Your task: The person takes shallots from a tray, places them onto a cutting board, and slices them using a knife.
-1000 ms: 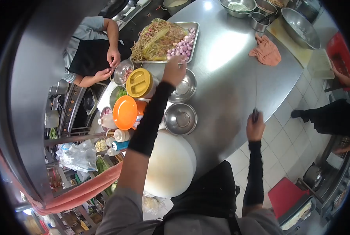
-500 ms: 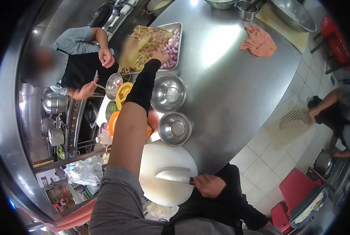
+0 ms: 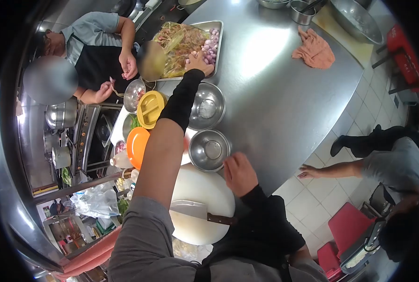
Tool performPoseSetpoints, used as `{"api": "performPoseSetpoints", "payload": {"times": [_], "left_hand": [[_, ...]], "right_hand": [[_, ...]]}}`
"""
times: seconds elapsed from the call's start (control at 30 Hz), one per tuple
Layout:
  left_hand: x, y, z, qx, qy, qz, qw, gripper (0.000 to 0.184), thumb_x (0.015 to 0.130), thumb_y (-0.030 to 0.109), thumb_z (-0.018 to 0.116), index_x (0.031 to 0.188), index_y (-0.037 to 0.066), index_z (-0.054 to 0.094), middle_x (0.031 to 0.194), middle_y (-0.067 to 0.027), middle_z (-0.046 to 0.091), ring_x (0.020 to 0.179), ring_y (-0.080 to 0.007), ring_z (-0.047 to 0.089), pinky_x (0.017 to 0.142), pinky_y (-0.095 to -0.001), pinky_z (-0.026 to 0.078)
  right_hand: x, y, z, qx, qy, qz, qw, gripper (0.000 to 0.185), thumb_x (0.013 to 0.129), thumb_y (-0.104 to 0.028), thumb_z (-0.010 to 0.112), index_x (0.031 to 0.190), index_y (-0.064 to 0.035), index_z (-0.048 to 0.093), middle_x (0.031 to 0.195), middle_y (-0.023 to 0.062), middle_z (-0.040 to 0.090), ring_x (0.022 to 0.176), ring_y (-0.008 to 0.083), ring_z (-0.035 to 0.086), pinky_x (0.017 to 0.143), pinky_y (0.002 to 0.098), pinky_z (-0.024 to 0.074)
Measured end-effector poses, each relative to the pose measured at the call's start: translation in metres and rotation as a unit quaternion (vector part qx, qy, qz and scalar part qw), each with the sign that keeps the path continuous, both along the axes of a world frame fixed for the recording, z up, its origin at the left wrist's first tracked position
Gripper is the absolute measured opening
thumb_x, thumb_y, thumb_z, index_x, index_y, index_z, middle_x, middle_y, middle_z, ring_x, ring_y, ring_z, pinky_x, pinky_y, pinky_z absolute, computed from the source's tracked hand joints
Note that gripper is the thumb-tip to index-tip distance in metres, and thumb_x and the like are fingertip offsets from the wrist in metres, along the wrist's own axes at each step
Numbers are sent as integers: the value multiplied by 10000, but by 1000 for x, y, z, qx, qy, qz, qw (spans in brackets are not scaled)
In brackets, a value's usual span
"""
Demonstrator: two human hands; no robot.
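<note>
My left hand [image 3: 199,65] is bent over a pile of small purple shallots [image 3: 211,44] at the right side of a metal tray [image 3: 220,35]; its fingers look curled round some of them. Beside the pile, in the same tray, lies a heap of dry peels on yellowish plastic [image 3: 179,40]. My right hand [image 3: 240,174] is open and empty, fingers forward, near the rim of the lower steel bowl [image 3: 209,150]. A kitchen knife [image 3: 190,209] with a brown handle lies flat on the round white cutting board [image 3: 204,230]. My left forearm partly covers the upper steel bowl [image 3: 207,105].
A yellow divided dish [image 3: 151,109] and an orange bowl [image 3: 137,148] stand left of my forearm. Across the table a co-worker's hand [image 3: 105,90] holds something small over a metal bowl [image 3: 134,95]. An orange cloth [image 3: 314,48] lies on the table. Another person [image 3: 392,160] bends at right.
My right hand has let go of the knife and moved up toward the lower bowl. My left hand stays at the shallots. The person at right no longer holds the pale crate.
</note>
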State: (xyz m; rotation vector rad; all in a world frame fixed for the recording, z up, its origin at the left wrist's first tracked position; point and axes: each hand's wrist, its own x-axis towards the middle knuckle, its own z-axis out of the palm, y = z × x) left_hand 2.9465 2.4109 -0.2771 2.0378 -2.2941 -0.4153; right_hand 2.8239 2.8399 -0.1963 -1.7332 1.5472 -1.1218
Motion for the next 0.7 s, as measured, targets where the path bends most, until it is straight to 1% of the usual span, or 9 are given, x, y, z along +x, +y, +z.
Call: {"api": "performPoseSetpoints", "payload": {"times": [0.07, 0.13, 0.17, 0.23, 0.27, 0.33, 0.43, 0.63, 0.7], "left_hand": [[7, -7, -17, -13, 16, -14, 1000, 749, 781, 527, 703, 1442, 243, 493, 1559, -260, 388, 1375, -514, 464, 1127, -632, 385], [-10, 18, 11, -5, -46, 2, 999, 983, 770, 543, 693, 1632, 230, 340, 1684, -268, 244, 1478, -537, 350, 1174, -660, 339], [-10, 15, 2, -11, -77, 11, 997, 1018, 761, 500, 703, 1655, 227, 300, 1696, -251, 229, 1488, -535, 337, 1176, -671, 335], [4, -2, -27, -77, -54, -53, 994, 887, 728, 376, 703, 1546, 155, 440, 1550, -342, 387, 1391, -545, 450, 1129, -614, 423], [-3, 10, -1, -41, -7, -43, 998, 748, 736, 343, 690, 1413, 74, 520, 1431, -369, 477, 1280, -550, 538, 1069, -590, 482], [-1, 9, -4, -68, 46, -61, 995, 638, 776, 341, 672, 1314, 18, 557, 1364, -363, 539, 1211, -540, 589, 1017, -575, 520], [-3, 8, -1, -62, 30, -62, 996, 561, 807, 326, 666, 1258, 2, 586, 1259, -349, 619, 1159, -507, 632, 991, -546, 539], [5, 3, -8, -118, 99, -54, 987, 608, 801, 329, 719, 1302, 7, 596, 1132, -317, 695, 1092, -476, 679, 971, -519, 555], [4, 5, 9, -75, 172, -19, 982, 613, 799, 367, 746, 1281, 9, 629, 1111, -295, 713, 1076, -474, 689, 955, -521, 563]], "right_hand": [[-6, -9, -2, 17, -1, -30, 999, 102, 915, -42, 669, 999, -9, 621, 997, 175, 578, 917, 388, 610, 790, 476, 521], [-7, -18, -5, 13, -4, -43, 999, 103, 922, -46, 655, 986, 3, 592, 974, 184, 563, 933, 393, 601, 819, 478, 516], [-7, -19, -6, 19, 1, -46, 999, 115, 929, -54, 656, 999, 5, 587, 985, 189, 560, 942, 396, 602, 822, 477, 515], [-6, -17, -9, 31, 14, -52, 998, 140, 944, -70, 659, 1027, 9, 578, 1006, 198, 553, 960, 401, 603, 828, 477, 513], [-3, -21, -7, 31, 8, -48, 998, 152, 947, -70, 657, 1044, 10, 571, 1020, 204, 547, 965, 408, 603, 831, 478, 514], [0, -25, -6, 35, 7, -50, 998, 179, 954, -71, 654, 1079, 13, 557, 1049, 216, 536, 976, 421, 604, 836, 480, 516], [19, -41, -10, 55, -76, -64, 994, 207, 941, -55, 658, 1096, 14, 539, 1080, 224, 521, 997, 439, 603, 855, 499, 517], [38, -69, -36, 78, 6, -120, 990, 186, 908, -17, 651, 1042, 12, 526, 1055, 217, 521, 1012, 451, 599, 867, 522, 516], [36, -72, -51, 95, -2, -99, 991, 171, 902, -8, 646, 1020, 8, 524, 1051, 207, 531, 1016, 441, 601, 865, 518, 519]]}}
